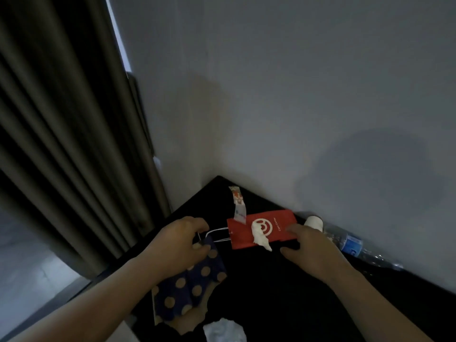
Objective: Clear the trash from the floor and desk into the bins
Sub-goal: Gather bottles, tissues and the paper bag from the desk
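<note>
A red paper bag [276, 224] with a white logo lies flat on the black desk [259, 292], a crumpled white tissue [260, 236] on top of it. My left hand [179, 243] pinches the bag's white string handles [218, 234] and also holds a dark blue paper bag with tan dots [190, 290]. My right hand [311, 245] rests with spread fingers on the red bag's right end. A torn printed wrapper [238, 203] lies at the far corner. A clear plastic water bottle [355, 244] with a blue label lies along the wall behind my right hand.
A white crumpled paper [224, 329] sits at the desk's near edge. Dark curtains [61, 144] hang at the left, with pale floor [27, 280] below them. A plain grey wall [296, 95] bounds the desk at the back and right.
</note>
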`<state>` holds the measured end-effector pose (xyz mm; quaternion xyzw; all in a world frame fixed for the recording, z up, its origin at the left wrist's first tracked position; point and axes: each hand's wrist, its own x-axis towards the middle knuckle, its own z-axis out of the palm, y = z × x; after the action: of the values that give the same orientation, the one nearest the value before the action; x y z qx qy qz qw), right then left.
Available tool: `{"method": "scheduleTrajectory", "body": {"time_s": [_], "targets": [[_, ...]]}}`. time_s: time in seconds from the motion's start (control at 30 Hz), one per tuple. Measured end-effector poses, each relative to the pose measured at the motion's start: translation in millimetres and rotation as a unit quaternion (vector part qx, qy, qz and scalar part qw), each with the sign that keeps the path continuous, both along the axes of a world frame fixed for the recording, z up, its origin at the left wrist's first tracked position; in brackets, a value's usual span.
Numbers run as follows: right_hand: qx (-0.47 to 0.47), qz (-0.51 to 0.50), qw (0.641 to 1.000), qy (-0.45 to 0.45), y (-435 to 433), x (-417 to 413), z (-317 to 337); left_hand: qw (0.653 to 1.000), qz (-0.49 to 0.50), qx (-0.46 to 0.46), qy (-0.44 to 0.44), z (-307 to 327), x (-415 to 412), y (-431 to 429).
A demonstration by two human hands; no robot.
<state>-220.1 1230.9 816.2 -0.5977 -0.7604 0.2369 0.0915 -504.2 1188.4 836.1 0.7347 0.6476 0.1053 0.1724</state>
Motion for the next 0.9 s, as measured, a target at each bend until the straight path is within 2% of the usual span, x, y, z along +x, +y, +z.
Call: {"method": "scheduleTrajectory", "body": {"time_s": [0.5,0.73,0.9], "targets": [[-0.102,-0.093,0.990,-0.025,71,-41,-88,0.994,-0.067,-0.088,-0.023,-87,-19,127],[-0.114,-0.160,0.980,0.017,111,-70,-119,0.988,-0.090,-0.121,-0.035,-132,-22,184],[-0.163,-0.126,0.978,-0.027,136,-80,-151,0.986,-0.101,-0.127,-0.045,-157,-13,217]]}}
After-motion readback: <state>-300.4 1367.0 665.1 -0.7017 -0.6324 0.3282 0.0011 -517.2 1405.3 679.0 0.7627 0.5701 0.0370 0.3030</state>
